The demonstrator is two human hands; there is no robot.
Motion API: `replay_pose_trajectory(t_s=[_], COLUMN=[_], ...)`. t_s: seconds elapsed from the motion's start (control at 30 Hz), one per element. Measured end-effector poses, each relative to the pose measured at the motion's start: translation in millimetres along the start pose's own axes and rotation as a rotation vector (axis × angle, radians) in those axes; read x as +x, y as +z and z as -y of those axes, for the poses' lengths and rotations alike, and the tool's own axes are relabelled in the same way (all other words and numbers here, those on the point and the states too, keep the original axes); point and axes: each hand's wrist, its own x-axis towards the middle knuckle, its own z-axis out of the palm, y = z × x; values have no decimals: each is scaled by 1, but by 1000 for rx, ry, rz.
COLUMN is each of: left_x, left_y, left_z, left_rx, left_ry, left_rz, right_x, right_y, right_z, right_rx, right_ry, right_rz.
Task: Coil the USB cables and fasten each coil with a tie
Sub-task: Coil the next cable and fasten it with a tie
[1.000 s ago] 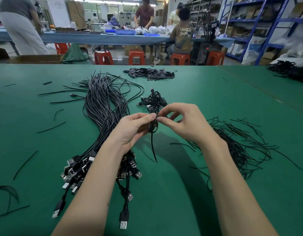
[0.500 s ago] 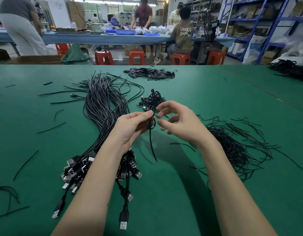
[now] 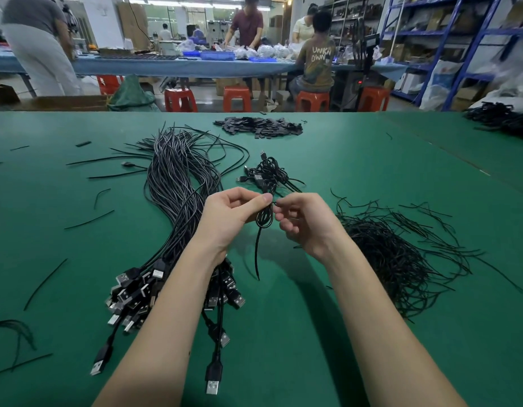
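My left hand pinches the top of a small black cable coil between thumb and fingers, held above the green table. A thin black tie hangs down from the coil to the table. My right hand pinches the tie's upper end right beside the coil. A long bundle of loose USB cables lies to the left, its plugs fanned out near my left forearm. A heap of black ties lies on the right. A few tied coils sit just beyond my hands.
A pile of small black pieces lies at the table's far edge. More black cables are heaped at the far right. Stray ties are scattered on the left of the table. People work at a blue table behind, with red stools.
My right hand has dropped and closed in on the coil, its fingers now pinching the tie at the top. My left hand keeps its hold on the coil.
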Motion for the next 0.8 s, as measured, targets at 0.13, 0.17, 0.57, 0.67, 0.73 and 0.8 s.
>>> replay_pose_trajectory(t_s=[0.13, 0.17, 0.57, 0.67, 0.73, 0.8], left_x=[0, 1, 0, -1, -2, -1], left_y=[-4, -4, -3, -1, 2, 5], left_z=[0, 0, -2, 0, 3, 4], left_rx=[-41, -61, -132, -29, 113, 177], left_ry=[-109, -128, -159, -28, 114, 176], left_rz=[13, 30, 39, 17, 9, 11], right_x=[-5, -6, 1, 1, 1, 1], right_y=[-15, -18, -22, -19, -19, -22], right_z=[-4, -3, -6, -3, 0, 1], right_rx=[-397, -494, -818, -368, -98, 8], right_ry=[-252, -357, -704, -351, -50, 87], right_rz=[19, 11, -86, 11, 84, 120])
